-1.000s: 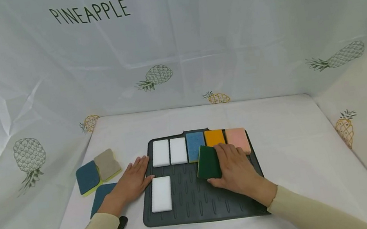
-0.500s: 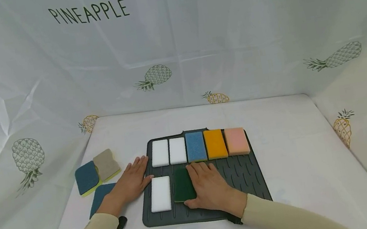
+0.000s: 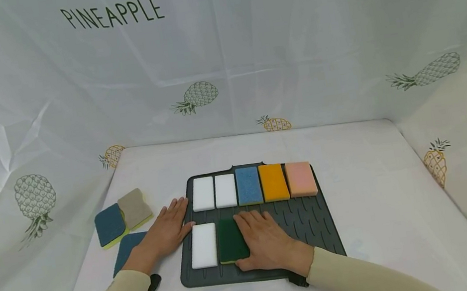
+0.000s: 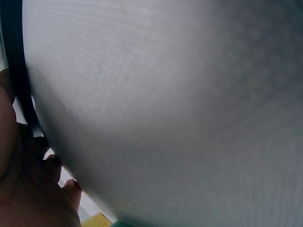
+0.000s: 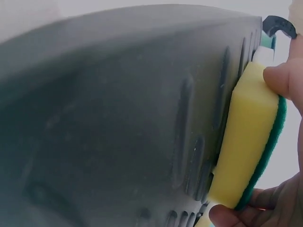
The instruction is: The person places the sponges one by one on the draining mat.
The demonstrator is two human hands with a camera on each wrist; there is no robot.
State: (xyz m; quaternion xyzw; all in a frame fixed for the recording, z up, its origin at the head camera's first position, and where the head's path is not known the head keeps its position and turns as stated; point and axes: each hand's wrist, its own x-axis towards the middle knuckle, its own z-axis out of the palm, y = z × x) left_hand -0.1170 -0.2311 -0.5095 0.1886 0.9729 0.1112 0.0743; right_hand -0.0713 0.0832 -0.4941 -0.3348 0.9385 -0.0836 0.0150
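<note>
My right hand (image 3: 271, 243) grips a yellow sponge with a dark green scouring side (image 3: 232, 241), thumb at its near end and fingertips at its far end. In the right wrist view the sponge's yellow foam (image 5: 246, 137) lies against the ribbed dark mat (image 3: 303, 220). A white sponge (image 3: 203, 245) sits just left of it. My left hand (image 3: 169, 233) rests with straight fingers along the mat's left edge. Across the mat's back row stand two white sponges (image 3: 202, 194), a blue sponge (image 3: 248, 186), an orange sponge (image 3: 273, 183) and a pink sponge (image 3: 301, 179).
Left of the mat, on the white-covered table (image 3: 371, 185), lie a blue-topped sponge (image 3: 109, 225) and a beige-topped sponge (image 3: 135, 208). Another blue-topped pad (image 3: 126, 251) is partly hidden by my left arm. A pineapple-print sheet (image 3: 292, 56) rises behind and at the sides.
My right hand has carried the green-topped sponge left and nearer, from in front of the orange sponge to beside the front white one. My left hand has stayed put.
</note>
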